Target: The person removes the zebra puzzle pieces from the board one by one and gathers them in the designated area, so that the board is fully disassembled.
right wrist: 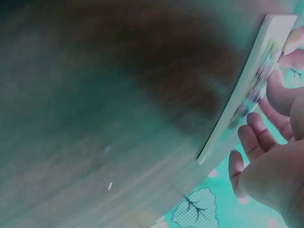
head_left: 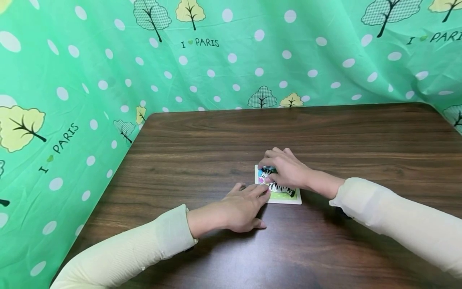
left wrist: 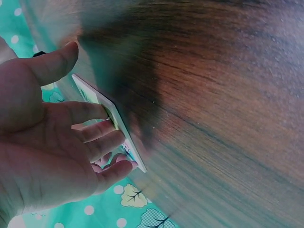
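Note:
A flat zebra picture board (head_left: 285,196) with a white border lies on the table, the zebra's head at its upper left. My left hand (head_left: 242,208) rests over the board's lower left corner, fingers extended onto it and thumb spread away on the table. In the left wrist view the left fingers (left wrist: 102,142) reach along the board's edge. My right hand (head_left: 285,166) is bent over the upper part, thumb and index finger on either side of the zebra's head. The right wrist view shows the right thumb (right wrist: 280,92) at the picture; whether a piece is pinched is unclear.
The dark wood-grain table (head_left: 195,144) stretches around the board on all sides. Behind it and along the left hangs a green curtain (head_left: 231,76) with white dots and trees. Both forearms, in cream sleeves (head_left: 144,237), lie over the table's near part.

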`<action>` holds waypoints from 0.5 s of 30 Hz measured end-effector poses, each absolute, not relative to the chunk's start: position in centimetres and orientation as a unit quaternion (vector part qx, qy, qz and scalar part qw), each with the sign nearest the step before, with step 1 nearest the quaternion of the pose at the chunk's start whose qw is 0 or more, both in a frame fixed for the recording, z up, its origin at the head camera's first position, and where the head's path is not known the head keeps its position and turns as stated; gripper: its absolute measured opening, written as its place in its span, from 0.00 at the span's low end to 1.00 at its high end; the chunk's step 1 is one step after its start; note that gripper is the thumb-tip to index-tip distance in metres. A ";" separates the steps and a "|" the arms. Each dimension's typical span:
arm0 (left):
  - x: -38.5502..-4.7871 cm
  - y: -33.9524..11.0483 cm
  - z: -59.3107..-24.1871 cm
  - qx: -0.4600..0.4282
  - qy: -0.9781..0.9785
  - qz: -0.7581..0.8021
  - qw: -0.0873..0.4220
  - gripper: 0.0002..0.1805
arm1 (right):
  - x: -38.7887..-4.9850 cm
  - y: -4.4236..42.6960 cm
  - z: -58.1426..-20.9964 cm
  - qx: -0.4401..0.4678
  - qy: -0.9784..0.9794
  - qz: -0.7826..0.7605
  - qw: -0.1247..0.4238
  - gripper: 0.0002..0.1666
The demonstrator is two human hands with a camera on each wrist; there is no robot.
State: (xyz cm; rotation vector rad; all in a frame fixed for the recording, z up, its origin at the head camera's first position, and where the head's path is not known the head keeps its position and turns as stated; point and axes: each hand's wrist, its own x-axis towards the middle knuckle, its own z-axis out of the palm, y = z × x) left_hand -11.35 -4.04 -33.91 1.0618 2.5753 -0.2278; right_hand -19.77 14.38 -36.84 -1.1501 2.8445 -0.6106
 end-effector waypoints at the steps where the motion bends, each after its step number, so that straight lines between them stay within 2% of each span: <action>1: -11.4 -4.0 -33.9 0.374 0.908 -0.080 0.172 0.45 | -19.9 14.5 -36.9 -0.373 0.907 -0.195 0.005 0.20; 9: -11.4 -4.0 -33.8 0.375 0.906 -0.086 0.177 0.45 | -20.8 15.0 -37.3 -0.403 0.895 -0.189 0.012 0.24; 15: -11.3 -4.0 -33.8 0.375 0.906 -0.087 0.174 0.45 | -21.1 15.0 -37.4 -0.401 0.891 -0.211 0.014 0.22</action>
